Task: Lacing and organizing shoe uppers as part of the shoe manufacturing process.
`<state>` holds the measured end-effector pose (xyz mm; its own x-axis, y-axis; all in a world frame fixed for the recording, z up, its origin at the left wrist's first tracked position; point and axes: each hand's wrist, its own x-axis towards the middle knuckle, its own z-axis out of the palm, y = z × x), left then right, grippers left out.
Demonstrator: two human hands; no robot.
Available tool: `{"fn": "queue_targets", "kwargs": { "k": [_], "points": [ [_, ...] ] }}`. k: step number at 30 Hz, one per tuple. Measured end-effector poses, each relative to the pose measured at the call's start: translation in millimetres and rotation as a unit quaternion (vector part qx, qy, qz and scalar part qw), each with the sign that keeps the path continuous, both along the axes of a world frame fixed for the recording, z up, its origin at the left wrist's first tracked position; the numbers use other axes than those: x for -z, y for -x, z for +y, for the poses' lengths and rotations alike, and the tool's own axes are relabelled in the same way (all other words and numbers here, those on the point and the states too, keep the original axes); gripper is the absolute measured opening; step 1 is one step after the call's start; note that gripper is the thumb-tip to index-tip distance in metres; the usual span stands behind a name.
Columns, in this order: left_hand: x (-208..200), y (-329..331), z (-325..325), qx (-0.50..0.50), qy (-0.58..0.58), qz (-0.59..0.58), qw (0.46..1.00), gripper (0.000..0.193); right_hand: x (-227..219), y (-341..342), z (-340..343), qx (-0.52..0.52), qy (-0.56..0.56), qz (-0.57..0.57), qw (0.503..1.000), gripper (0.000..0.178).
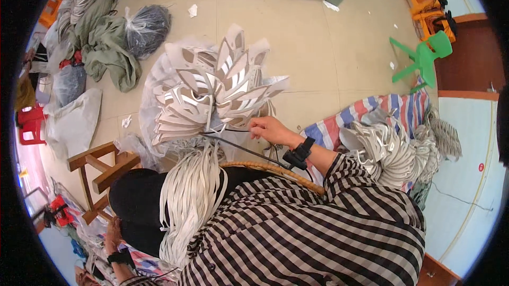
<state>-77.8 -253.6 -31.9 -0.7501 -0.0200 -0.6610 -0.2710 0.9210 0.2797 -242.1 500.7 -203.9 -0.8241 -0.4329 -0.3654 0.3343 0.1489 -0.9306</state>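
A fanned bundle of white and grey-brown shoe uppers point(222, 81) stands in clear plastic in front of my lap. My right hand point(270, 129) is at its near right side, the thumb and fingertips pinched at the end of a thin black strand point(236, 130). A thicker dark cord point(241, 149) slants from the bundle toward my right wrist. A thick hank of flat white laces point(188, 196) hangs over my dark-trousered lap. Down at the lower left, my left hand point(113, 235) is beside my leg, near the wooden stool; its fingers are too small and partly hidden to read.
A wooden stool point(101, 172) stands at the left. On the right, more shoe uppers point(395, 150) lie on striped sheeting point(360, 113). A green chair point(427, 60) and orange stools point(424, 10) stand far right. Bagged goods point(148, 28) and green cloth point(114, 52) lie far left.
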Motion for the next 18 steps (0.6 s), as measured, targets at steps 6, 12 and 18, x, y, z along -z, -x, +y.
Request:
{"fn": "queue_targets", "kwargs": {
  "k": [6,12,18],
  "points": [
    [44,65,98,-0.007,-0.015,-0.004,1.0,0.05,-14,-103,65,0.244,-0.154,-0.093,0.953,0.02],
    [77,-2,-12,0.33,0.347,0.14,0.867,0.037,5,-210,200,0.212,-0.597,-0.042,0.773,0.023],
    [41,58,146,-0.063,0.012,0.063,0.996,0.054,-45,-315,277,0.172,-0.752,-0.1,0.629,0.033]
  ]
}}
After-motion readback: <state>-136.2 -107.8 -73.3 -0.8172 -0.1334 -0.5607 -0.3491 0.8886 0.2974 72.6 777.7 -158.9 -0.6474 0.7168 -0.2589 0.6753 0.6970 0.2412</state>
